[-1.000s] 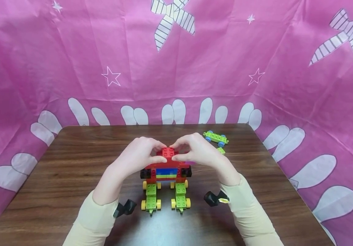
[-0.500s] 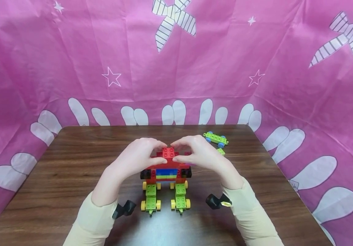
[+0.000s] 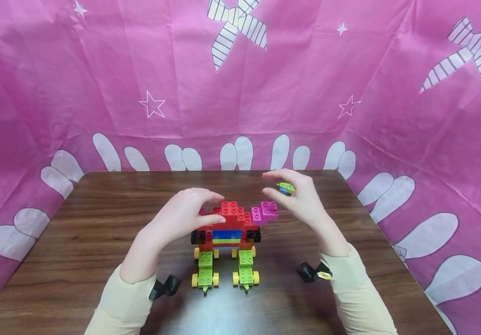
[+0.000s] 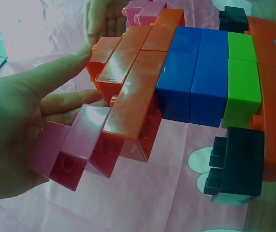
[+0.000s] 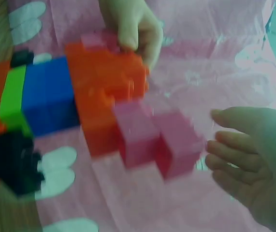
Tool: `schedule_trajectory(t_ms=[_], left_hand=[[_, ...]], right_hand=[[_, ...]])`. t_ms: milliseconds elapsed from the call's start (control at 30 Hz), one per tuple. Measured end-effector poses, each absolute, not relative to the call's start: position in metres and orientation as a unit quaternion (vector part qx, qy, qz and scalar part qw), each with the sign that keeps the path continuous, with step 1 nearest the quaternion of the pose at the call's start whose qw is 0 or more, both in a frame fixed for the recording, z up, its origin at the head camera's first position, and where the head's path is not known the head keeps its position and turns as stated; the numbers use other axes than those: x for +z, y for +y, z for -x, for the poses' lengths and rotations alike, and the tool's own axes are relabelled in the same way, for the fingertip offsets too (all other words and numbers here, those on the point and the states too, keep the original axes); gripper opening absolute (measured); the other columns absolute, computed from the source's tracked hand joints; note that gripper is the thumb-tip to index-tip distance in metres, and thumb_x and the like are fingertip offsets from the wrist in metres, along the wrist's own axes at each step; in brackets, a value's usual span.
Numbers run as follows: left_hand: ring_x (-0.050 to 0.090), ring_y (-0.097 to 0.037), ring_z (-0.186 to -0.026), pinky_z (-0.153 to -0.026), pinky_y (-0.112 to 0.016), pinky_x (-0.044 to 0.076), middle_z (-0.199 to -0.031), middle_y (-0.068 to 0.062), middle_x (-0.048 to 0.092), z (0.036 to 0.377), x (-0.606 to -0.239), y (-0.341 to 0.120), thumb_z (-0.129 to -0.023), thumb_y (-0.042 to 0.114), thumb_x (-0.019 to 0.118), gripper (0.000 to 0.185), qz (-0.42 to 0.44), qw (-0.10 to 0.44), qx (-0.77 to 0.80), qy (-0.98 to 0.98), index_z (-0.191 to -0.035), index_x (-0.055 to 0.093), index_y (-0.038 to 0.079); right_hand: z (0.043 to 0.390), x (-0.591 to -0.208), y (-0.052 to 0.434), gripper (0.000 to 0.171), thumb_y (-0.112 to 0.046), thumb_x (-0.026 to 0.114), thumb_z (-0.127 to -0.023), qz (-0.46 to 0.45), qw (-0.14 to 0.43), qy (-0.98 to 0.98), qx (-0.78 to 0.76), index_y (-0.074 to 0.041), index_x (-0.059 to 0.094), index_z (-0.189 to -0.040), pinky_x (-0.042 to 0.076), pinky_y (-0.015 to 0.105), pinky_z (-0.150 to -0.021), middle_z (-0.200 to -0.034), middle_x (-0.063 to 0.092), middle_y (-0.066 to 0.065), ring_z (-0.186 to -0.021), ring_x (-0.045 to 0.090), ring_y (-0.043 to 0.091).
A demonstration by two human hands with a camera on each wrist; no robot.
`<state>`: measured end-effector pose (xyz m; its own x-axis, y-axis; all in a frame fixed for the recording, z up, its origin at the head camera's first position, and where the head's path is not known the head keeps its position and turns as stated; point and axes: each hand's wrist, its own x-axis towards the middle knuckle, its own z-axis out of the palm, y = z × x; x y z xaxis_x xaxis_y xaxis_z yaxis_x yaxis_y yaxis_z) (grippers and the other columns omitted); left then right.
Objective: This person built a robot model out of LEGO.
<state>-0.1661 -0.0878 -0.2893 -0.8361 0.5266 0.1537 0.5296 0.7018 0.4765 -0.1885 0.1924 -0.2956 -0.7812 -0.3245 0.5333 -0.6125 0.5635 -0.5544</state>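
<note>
From the head view I see my left hand (image 3: 186, 211) curled on the upper left of the brick model (image 3: 226, 230), mid-table (image 3: 98, 218) on its green wheeled bases (image 3: 225, 272), my right hand (image 3: 303, 197) off it beside the pink brick (image 3: 265, 212), fingers loosely spread. My left wrist view shows thumb and fingers (image 4: 55, 104) pinching the model's (image 4: 176, 82) red and pink end. My right wrist view, blurred, shows relaxed fingers (image 5: 234, 162) just clear of the pink brick (image 5: 157, 140).

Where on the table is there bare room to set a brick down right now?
The table is bare along its left side, left of the left hand, and along the near edge in front of the green wheeled feet. Crowded: the brick model at centre, and the far right by the right hand.
</note>
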Motion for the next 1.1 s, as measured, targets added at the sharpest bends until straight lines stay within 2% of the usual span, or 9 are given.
schedule_trajectory(t_ms=[167,367,500,633,700,800,967,1100], left_hand=[[0.065,-0.021,-0.111,-0.097,-0.043,0.052,-0.116,-0.003,0.072,0.166,-0.291,-0.089,-0.084,0.038,0.076,0.045,0.287,0.005,-0.243,-0.927,-0.119,0.07,0.011],[0.066,-0.022,-0.108,-0.095,-0.043,0.052,-0.113,-0.004,0.073,0.167,-0.293,-0.09,-0.085,0.037,0.075,0.042,0.291,0.018,-0.234,-0.928,-0.117,0.071,0.01],[0.067,-0.021,-0.106,-0.094,-0.042,0.053,-0.112,-0.003,0.073,0.167,-0.295,-0.089,-0.085,0.037,0.075,0.041,0.287,0.015,-0.236,-0.928,-0.116,0.071,0.011],[0.067,-0.02,-0.104,-0.093,-0.041,0.054,-0.111,-0.002,0.073,0.168,-0.296,-0.089,-0.085,0.037,0.075,0.04,0.287,0.014,-0.239,-0.927,-0.116,0.071,0.011],[0.067,-0.019,-0.103,-0.092,-0.041,0.054,-0.11,-0.002,0.073,0.168,-0.296,-0.089,-0.085,0.037,0.076,0.04,0.287,0.015,-0.24,-0.927,-0.115,0.071,0.011],[0.067,-0.018,-0.102,-0.092,-0.04,0.054,-0.109,-0.002,0.073,0.168,-0.297,-0.089,-0.085,0.037,0.075,0.04,0.287,0.016,-0.239,-0.927,-0.115,0.071,0.011],[0.067,-0.018,-0.102,-0.092,-0.04,0.054,-0.11,-0.002,0.073,0.168,-0.297,-0.089,-0.085,0.038,0.075,0.041,0.289,0.02,-0.237,-0.927,-0.116,0.07,0.011],[0.067,-0.018,-0.102,-0.092,-0.04,0.054,-0.11,-0.001,0.073,0.168,-0.297,-0.088,-0.085,0.038,0.075,0.041,0.287,0.018,-0.239,-0.928,-0.116,0.07,0.012]], right_hand=[[0.198,-0.305,0.213,0.031,-0.007,0.078,-0.081,-0.222,0.216,-0.864,0.396,-0.006,0.072,-0.111,0.05,0.02,-0.089,-0.105,0.074,0.009,-0.101,0.067,0.014],[0.218,-0.331,0.24,0.033,-0.012,0.078,-0.082,-0.186,0.18,-0.891,0.372,-0.004,0.07,-0.113,0.051,0.026,-0.088,-0.109,0.073,0.012,-0.104,0.067,0.026],[0.233,-0.354,0.262,0.034,-0.014,0.077,-0.083,-0.169,0.139,-0.906,0.363,-0.003,0.069,-0.114,0.05,0.022,-0.083,-0.11,0.072,0.013,-0.104,0.067,0.031],[0.245,-0.372,0.282,0.03,-0.011,0.076,-0.083,-0.156,0.115,-0.916,0.351,-0.002,0.069,-0.111,0.054,0.032,-0.078,-0.106,0.072,0.015,-0.098,0.066,0.034],[0.249,-0.379,0.29,0.03,-0.01,0.076,-0.083,-0.154,0.104,-0.92,0.346,-0.001,0.068,-0.111,0.054,0.042,-0.08,-0.104,0.071,0.018,-0.097,0.065,0.036],[0.254,-0.39,0.301,0.035,-0.009,0.076,-0.083,-0.152,0.079,-0.924,0.341,0.001,0.066,-0.115,0.052,0.05,-0.083,-0.107,0.069,0.02,-0.099,0.064,0.038],[0.259,-0.406,0.315,0.042,-0.006,0.074,-0.084,-0.145,0.03,-0.925,0.35,0.005,0.061,-0.122,0.05,0.055,-0.09,-0.117,0.065,0.026,-0.106,0.062,0.041],[0.263,-0.419,0.324,0.044,-0.007,0.075,-0.083,-0.137,0.012,-0.93,0.341,0.005,0.061,-0.122,0.043,0.055,-0.102,-0.12,0.064,0.027,-0.117,0.057,0.041]])
